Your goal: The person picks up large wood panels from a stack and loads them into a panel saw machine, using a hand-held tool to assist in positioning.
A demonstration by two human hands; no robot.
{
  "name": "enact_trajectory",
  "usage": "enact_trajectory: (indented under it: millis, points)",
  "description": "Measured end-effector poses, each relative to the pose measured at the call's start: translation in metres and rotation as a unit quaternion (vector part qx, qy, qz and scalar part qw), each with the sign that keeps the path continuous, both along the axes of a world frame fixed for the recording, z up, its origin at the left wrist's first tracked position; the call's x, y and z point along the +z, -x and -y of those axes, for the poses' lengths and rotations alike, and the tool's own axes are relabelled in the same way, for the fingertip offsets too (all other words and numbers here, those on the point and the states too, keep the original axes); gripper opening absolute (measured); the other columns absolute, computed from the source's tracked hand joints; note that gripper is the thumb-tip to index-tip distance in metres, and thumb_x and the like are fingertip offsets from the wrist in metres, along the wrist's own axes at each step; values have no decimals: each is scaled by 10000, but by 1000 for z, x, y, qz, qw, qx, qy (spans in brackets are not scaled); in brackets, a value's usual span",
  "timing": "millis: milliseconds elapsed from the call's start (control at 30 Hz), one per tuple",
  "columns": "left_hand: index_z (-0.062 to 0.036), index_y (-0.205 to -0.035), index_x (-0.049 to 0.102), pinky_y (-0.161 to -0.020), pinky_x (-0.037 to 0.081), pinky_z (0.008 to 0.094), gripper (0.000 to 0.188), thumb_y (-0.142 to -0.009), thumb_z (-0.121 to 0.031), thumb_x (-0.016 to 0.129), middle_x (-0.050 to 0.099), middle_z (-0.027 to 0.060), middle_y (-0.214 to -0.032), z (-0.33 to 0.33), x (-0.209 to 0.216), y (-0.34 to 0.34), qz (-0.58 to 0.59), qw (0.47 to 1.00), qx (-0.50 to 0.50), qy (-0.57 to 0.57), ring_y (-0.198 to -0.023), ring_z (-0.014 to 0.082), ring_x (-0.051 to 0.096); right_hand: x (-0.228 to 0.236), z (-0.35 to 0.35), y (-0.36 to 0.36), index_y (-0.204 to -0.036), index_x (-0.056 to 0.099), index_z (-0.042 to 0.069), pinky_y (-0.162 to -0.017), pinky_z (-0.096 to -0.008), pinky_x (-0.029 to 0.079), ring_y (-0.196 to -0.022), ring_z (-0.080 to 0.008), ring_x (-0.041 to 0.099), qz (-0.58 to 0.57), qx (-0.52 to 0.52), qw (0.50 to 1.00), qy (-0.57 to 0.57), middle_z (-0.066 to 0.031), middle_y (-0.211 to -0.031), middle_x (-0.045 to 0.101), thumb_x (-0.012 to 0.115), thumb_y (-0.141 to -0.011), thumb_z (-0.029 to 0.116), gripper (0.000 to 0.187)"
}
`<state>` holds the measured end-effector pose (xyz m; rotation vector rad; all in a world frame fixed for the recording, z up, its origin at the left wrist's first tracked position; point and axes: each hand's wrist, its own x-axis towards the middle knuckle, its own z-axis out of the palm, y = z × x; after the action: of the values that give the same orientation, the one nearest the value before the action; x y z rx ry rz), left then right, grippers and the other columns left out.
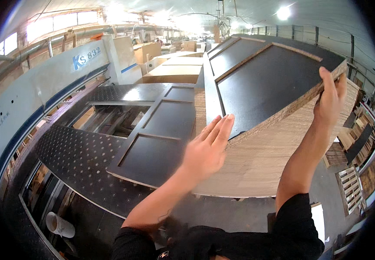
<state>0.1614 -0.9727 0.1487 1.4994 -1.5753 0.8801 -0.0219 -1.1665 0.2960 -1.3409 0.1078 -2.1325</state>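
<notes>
A dark panel (261, 89) with raised wooden strips and a light edge lies tilted above a thick stack of wood boards (261, 167). My right hand (331, 100) grips this panel at its right corner, thumb on the top face and fingers around the edge. My left hand (205, 149) is stretched out flat at the panel's near left corner, its fingertips at or just over the edge; firm contact cannot be made out. Left of the stack, a second dark panel (152, 154) with similar recessed sections rests on a black studded machine table (79, 151).
A long pale machine beam (44, 82) spans the left side. Below the table stands a white bucket (60, 225). Wooden pallets (350, 190) and stacked boards lie on the floor at right. Behind are cartons (147, 52) and more panel stacks (174, 71).
</notes>
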Motion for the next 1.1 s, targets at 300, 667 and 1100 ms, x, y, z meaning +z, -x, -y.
enact_trajectory:
  millis: [300,667,1100]
  points:
    - [27,-1511,83,-1042,428,359,918,-825,-108,678,331,235,-1510,21,-4,36,-132,986,-99,10,-1327,356,455,85,-10,-14,-1039,595,38,-713,-302,387,-813,-119,477,-136,-168,963,158,-11,-886,546,664,-843,247,294]
    - [-18,-1499,237,-1074,382,424,736,-1007,-564,276,462,186,-1430,-26,161,-75,-262,933,-245,31,-1245,281,516,107,-83,-102,-1422,316,-76,-1109,-421,313,-1311,-400,402,-190,-310,908,209,-294,-1384,428,560,-847,161,669]
    - [44,-1334,335,-978,451,429,694,-934,-492,515,564,185,-1244,-83,247,-80,-385,831,-365,166,-1119,289,568,-54,-56,-130,-1462,330,-15,-1103,-508,337,-1368,-390,371,-426,8,903,60,-297,-1456,367,495,-906,630,868]
